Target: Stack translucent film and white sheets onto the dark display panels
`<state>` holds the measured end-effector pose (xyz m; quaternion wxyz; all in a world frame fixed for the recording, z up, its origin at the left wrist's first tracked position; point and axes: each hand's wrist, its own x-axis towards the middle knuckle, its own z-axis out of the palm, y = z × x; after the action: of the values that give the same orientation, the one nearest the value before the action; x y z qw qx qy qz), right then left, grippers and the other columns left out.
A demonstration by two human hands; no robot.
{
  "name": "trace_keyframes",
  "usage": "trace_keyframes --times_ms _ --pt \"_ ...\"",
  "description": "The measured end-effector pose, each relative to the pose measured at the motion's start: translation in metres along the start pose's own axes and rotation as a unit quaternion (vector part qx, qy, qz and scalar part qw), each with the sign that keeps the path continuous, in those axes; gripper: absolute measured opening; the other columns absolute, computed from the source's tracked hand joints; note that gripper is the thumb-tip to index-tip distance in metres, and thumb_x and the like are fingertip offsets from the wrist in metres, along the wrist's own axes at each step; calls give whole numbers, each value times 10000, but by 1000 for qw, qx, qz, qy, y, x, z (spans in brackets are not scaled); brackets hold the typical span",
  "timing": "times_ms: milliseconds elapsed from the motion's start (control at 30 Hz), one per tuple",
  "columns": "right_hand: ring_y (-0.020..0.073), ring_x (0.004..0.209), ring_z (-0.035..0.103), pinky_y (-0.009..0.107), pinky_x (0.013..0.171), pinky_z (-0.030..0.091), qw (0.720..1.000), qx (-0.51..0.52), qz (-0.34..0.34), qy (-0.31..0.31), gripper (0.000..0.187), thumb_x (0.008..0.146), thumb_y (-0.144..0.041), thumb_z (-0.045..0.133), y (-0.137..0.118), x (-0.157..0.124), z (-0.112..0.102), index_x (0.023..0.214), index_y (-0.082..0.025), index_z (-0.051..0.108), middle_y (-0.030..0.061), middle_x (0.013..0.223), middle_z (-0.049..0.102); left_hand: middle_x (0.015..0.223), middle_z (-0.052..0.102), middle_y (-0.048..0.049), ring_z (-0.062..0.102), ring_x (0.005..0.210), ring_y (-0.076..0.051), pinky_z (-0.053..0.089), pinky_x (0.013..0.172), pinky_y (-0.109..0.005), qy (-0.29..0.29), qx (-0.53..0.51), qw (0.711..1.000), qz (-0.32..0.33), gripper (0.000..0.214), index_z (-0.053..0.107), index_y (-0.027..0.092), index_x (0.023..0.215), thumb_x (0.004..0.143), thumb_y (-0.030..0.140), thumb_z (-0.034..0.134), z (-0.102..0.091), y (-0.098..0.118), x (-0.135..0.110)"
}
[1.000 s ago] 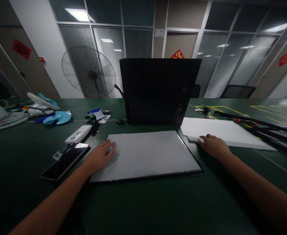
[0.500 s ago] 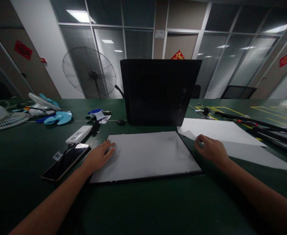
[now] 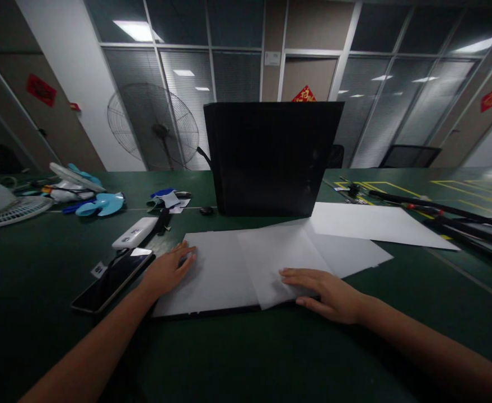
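A flat panel with a black frame and whitish face [image 3: 216,268] lies on the green table in front of me. My left hand [image 3: 170,267] rests on its left edge, fingers spread. Across the panel's right half lies a thin translucent white sheet [image 3: 283,252], running on past the right edge onto the table. My right hand [image 3: 323,291] lies on this sheet near the panel's front right, its fingers stretched out and thumb apart. The panel's front right corner is hidden under the sheet and hand.
A black box-like screen [image 3: 275,159] stands behind the panel. Another white sheet [image 3: 375,221] lies at the right, near black rods [image 3: 459,224]. To the left are a smartphone [image 3: 113,280], a white device [image 3: 135,232], blue fan blades [image 3: 102,204] and a fan grille [image 3: 23,210].
My right hand has moved left, bringing the translucent sheet over the panel's right half. Its fingers have gone from a pinch to stretched out. My left hand stays in place.
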<state>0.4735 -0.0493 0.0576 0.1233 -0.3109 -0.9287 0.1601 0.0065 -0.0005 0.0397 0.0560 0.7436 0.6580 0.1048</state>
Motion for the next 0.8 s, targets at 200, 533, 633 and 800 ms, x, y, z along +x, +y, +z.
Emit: trace_keyframes --times_ms 200,533,633,800 --pt "341 1415 545 603 1194 427 979 -101 149 99 520 1072 -505 435 41 -6 -14 1480 -238 615 114 1547 571 1689 401 -106 549 1443 -358 390 1227 -522 -5 15 1000 -6 608 598 235 1518 1043 541 373 -1 3 1" --pt "359 941 743 505 770 584 866 -257 429 19 634 1072 -590 294 79 -24 -35 1117 -180 775 189 1093 758 1692 398 -104 548 1445 -358 403 1212 -531 -2 11 1000 -5 607 601 246 1515 1042 542 361 -1 1 1" --pt "358 967 741 508 792 583 875 -258 409 25 634 1062 -625 314 62 -13 -25 1134 -197 776 183 1106 761 1683 415 -101 558 1436 -352 412 1205 -527 1 8 1000 -7 603 611 244 1504 1041 538 360 -3 2 -1" --pt "333 1060 725 524 917 579 925 -252 280 57 529 1072 -550 373 33 0 -10 1202 -223 768 151 1196 761 1668 435 -120 558 1438 -346 408 1206 -529 2 -3 1000 -10 647 585 213 1521 1035 563 341 -4 3 -2"
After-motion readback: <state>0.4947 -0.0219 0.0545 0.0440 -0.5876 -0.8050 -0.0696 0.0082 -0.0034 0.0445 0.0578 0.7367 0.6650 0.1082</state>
